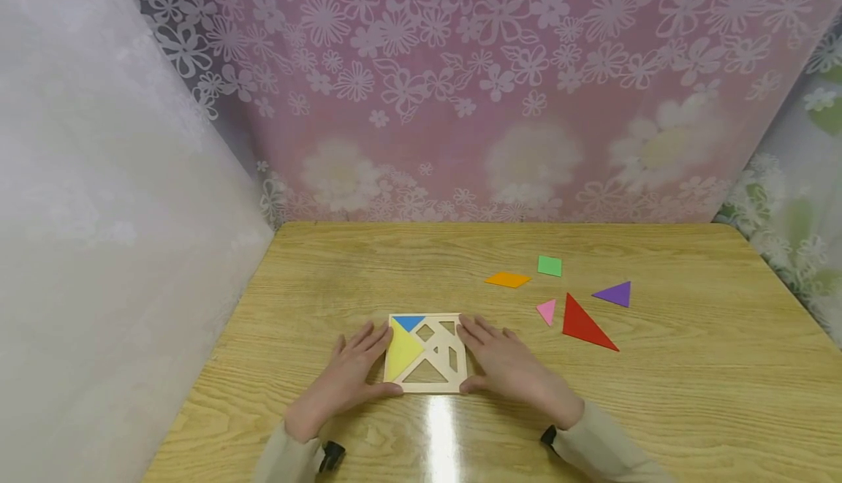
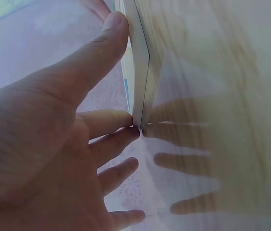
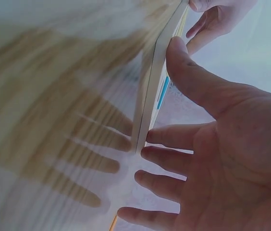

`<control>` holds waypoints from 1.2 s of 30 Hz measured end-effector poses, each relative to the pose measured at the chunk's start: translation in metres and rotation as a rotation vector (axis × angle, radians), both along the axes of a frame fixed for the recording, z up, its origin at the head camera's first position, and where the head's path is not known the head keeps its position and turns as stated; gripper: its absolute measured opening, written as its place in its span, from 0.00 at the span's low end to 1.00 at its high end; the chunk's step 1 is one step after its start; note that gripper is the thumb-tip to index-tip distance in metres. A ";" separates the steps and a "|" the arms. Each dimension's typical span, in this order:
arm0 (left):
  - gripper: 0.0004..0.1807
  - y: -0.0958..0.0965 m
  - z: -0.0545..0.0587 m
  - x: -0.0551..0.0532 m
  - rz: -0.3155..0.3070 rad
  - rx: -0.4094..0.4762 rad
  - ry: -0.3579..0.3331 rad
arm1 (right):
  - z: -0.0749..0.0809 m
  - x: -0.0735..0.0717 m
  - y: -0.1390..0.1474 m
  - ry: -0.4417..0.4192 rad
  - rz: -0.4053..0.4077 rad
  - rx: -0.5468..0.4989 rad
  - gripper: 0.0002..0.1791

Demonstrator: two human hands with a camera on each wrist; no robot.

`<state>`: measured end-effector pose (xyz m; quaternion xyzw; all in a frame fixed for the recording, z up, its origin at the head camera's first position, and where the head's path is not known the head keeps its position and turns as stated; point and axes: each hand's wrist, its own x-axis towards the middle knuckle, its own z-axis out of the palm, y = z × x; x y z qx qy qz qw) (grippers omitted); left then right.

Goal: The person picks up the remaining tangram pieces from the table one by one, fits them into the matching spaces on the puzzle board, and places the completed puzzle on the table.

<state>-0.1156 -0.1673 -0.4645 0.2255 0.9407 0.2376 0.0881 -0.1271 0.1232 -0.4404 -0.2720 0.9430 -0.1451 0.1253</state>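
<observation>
A square wooden tangram board [image 1: 430, 389] lies flat on the table between both hands. A large yellow triangle [image 1: 403, 352] fills its left recess, and a blue triangle [image 1: 408, 322] sits at its top left; the other recesses show bare table through them. My left hand [image 1: 349, 375] touches the left side, thumb at the near left corner and straight fingers along the edge. On the opposite side, my right hand [image 1: 509, 367] touches the board likewise. Both wrist views show fingertips right at the board's side edge [image 3: 147, 110], with the remaining fingers spread.
Loose tangram pieces lie to the right and behind: an orange parallelogram [image 1: 508, 280], a green square [image 1: 550, 266], a pink triangle [image 1: 547, 312], a red triangle [image 1: 585, 328] and a purple triangle [image 1: 615, 294]. A flowered curtain [image 1: 421, 103] hangs behind the wooden table [image 1: 710, 366].
</observation>
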 end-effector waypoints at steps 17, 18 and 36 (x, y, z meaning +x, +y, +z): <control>0.52 0.013 0.003 -0.003 -0.049 -0.002 -0.006 | 0.001 -0.006 0.022 -0.019 0.008 -0.042 0.53; 0.51 0.014 0.003 -0.003 -0.052 -0.002 -0.008 | 0.001 -0.006 0.024 -0.017 0.011 -0.046 0.53; 0.52 0.032 0.002 -0.011 -0.068 -0.027 0.008 | 0.002 -0.014 0.041 -0.019 0.014 -0.063 0.53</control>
